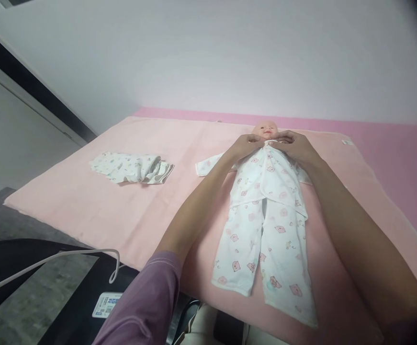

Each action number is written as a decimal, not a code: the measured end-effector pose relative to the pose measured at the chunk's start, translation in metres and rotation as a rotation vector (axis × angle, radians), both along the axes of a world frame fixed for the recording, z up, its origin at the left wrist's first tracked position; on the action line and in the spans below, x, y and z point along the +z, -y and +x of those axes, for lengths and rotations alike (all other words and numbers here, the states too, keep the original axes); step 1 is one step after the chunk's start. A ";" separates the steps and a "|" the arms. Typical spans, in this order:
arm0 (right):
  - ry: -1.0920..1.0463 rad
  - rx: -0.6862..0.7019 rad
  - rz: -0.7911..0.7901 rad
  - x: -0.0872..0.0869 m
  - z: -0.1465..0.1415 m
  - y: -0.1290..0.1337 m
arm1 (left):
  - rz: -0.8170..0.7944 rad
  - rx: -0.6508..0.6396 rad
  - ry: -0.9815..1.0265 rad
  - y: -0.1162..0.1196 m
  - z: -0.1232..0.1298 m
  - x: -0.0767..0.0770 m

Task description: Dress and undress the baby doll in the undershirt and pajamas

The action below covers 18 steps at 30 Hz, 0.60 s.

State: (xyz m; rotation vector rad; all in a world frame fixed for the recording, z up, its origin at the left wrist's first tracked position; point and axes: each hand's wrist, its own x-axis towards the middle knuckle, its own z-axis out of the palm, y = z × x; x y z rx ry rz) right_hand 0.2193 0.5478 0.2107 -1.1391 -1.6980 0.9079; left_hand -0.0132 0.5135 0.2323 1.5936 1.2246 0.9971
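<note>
A baby doll (266,128) lies on its back, its head toward the wall. It wears a white top (262,177) with pink prints and matching white trousers (283,258). My left hand (248,144) is closed on the left side of the top's collar, just under the doll's chin. On the other side of the neckline, my right hand (290,143) has its fingers pressed together at the collar. One sleeve (206,166) stretches out to the left; the other is partly behind my right forearm.
Folded patterned cloth (131,167) lies on the left of the pink mat (100,211). A pale wall (251,57) rises behind. At the lower left are a white cable (68,252) and a label (106,305) on a dark surface.
</note>
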 end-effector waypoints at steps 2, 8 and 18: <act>-0.005 -0.013 -0.011 -0.001 0.000 -0.002 | -0.028 0.014 -0.006 -0.001 0.000 0.001; -0.001 -0.004 -0.009 -0.004 0.002 -0.005 | -0.027 -0.052 0.003 -0.007 -0.006 0.000; 0.012 -0.014 -0.041 -0.007 0.003 -0.007 | -0.022 0.048 -0.048 -0.009 0.005 -0.007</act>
